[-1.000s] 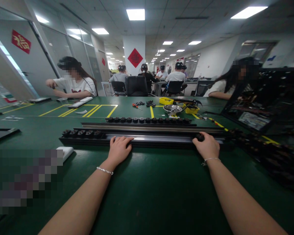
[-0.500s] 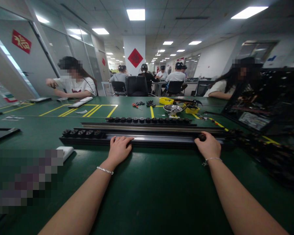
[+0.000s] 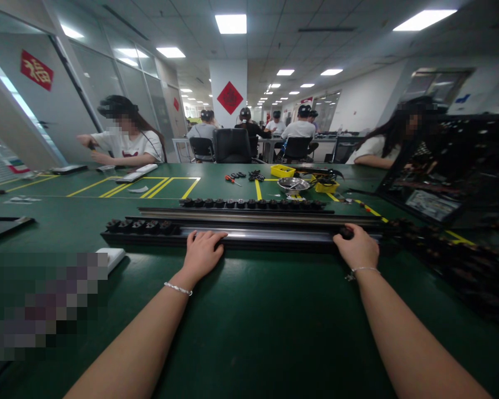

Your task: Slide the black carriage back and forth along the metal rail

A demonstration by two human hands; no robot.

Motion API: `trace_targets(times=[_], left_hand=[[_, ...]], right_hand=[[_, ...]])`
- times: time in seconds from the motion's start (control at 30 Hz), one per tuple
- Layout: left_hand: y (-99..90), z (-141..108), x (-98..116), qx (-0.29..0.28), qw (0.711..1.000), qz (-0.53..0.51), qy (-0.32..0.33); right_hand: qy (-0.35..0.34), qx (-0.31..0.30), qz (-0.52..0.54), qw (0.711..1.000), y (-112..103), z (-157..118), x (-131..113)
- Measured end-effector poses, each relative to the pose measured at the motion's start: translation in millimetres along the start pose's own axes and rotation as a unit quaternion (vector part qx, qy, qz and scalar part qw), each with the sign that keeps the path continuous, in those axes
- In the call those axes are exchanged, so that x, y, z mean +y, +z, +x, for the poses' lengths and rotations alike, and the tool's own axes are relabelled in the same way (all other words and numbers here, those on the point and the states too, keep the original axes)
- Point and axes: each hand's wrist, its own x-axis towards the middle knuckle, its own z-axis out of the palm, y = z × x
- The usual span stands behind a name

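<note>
A long black rail (image 3: 274, 235) with a shiny metal channel lies crosswise on the green table in front of me. Several round black knob-like parts (image 3: 138, 226) sit in a row on its left end. My left hand (image 3: 203, 252) grips the rail left of its middle, with the fingers bent over its top and the thumb side toward me. Near the right end, my right hand (image 3: 360, 247) is closed round a small black round part (image 3: 346, 233), low against the channel. The fingers partly hide that part, so whether it touches the channel I cannot tell.
Behind lie another rail (image 3: 241, 213) and a strip with several black parts (image 3: 251, 204). A pile of black parts (image 3: 453, 255) spreads at right. Farther back are a metal bowl (image 3: 293, 184), yellow bins (image 3: 283, 171) and a screwdriver (image 3: 232, 180). Co-workers sit across the table.
My right hand has shifted slightly to the right along the rail with the black part. My left hand and the rail have stayed put.
</note>
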Motion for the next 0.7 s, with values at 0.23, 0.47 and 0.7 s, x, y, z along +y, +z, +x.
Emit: trace_targets(times=[0.23,0.47,0.7], left_hand=[[0.3,-0.2,0.3,0.003,1.0,-0.002,-0.005],[-0.8,-0.5,-0.2,0.0,1.0,0.001,0.0],[-1.2,-0.2,0.1,-0.003,1.0,0.001,-0.003]], right_hand=[[-0.001,0.011,0.012,1.0,1.2,1.2,4.6],[-0.01,0.018,-0.004,1.0,0.7,2.6,7.1],[0.009,0.011,0.019,1.0,-0.7,5.0,10.6]])
